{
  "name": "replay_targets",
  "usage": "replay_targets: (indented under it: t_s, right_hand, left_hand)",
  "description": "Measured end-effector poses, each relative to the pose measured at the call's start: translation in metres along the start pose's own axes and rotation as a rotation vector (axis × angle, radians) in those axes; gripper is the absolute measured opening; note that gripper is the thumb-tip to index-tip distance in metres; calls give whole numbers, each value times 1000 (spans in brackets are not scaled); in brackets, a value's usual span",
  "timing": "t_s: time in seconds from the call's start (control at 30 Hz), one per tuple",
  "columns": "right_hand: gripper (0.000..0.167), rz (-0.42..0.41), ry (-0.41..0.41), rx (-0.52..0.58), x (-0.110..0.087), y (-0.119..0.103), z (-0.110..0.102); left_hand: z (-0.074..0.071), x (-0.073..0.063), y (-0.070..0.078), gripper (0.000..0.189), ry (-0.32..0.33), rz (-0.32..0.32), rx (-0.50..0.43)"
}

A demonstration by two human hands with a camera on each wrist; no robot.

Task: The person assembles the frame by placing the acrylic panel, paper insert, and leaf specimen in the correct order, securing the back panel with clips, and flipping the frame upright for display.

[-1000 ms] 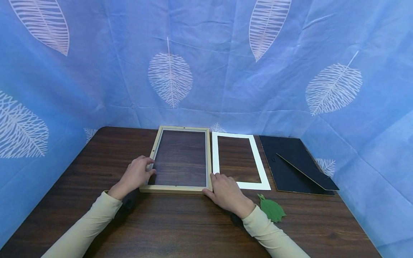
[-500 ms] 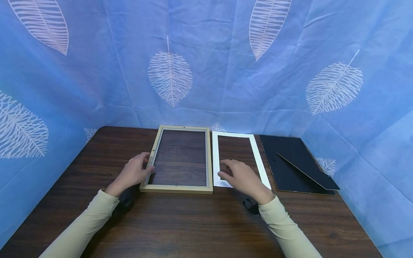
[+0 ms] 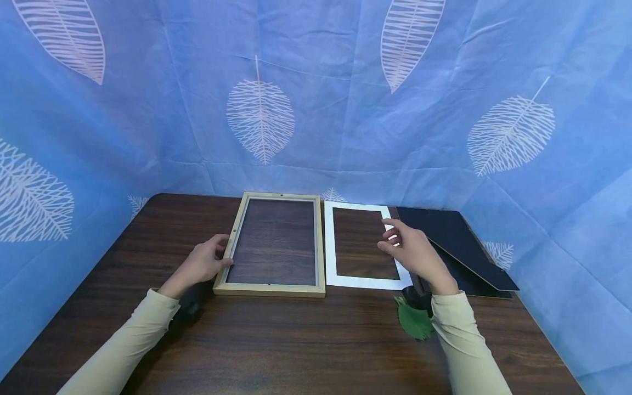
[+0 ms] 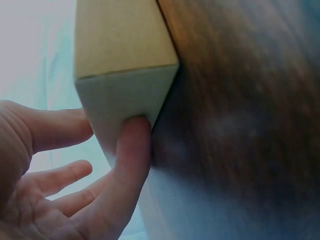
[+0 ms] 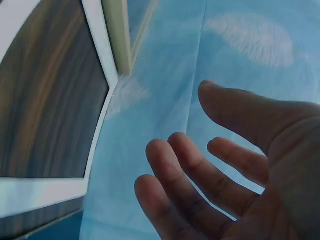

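Note:
A light wooden picture frame (image 3: 269,291) lies face down with a clear pane in it. My left hand (image 3: 199,264) is at its left side, gripping the edge; in the left wrist view, the thumb and a finger touch the frame's corner piece (image 4: 122,95). To the right lies a white mat (image 3: 367,283) with a rectangular opening. Above the mat's right edge hovers my right hand (image 3: 415,252), fingers loosely bent and apart, holding nothing. The right wrist view has that hand (image 5: 225,175) clear of the mat (image 5: 40,192).
A black backing board (image 3: 439,218) with its angled stand lies at the right, partly behind the right hand. Below the mat is a green leaf (image 3: 415,322), partly covered by the wrist camera. Blue cloth (image 3: 316,126) hangs behind the dark wooden table (image 3: 276,345).
My right hand has let go of the frame's lower right corner and moved right and up, over the mat to its right edge. The left hand has stayed by the frame's left side.

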State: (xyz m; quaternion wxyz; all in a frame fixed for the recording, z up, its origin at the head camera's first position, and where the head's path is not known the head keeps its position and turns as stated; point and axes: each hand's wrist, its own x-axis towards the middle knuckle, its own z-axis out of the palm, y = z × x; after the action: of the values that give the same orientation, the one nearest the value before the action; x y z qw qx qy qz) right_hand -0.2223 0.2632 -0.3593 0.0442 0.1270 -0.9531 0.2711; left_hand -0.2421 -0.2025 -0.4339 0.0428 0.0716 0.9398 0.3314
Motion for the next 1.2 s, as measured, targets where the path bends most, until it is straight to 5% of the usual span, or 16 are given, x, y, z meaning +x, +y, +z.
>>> replay_targets:
  t_s: [0.23,0.6,1.2]
  right_hand:
    - [59,126,16,-48,3,33,-3]
    - [58,267,-141,-97,7,71,11]
    - [69,332,-131,-214,8,70,27]
  left_hand:
    - [-1,-1,1,61,11,19,17]
    - [-1,-1,2,60,17,29,34]
    - [-1,-2,3,59,11,35,22]
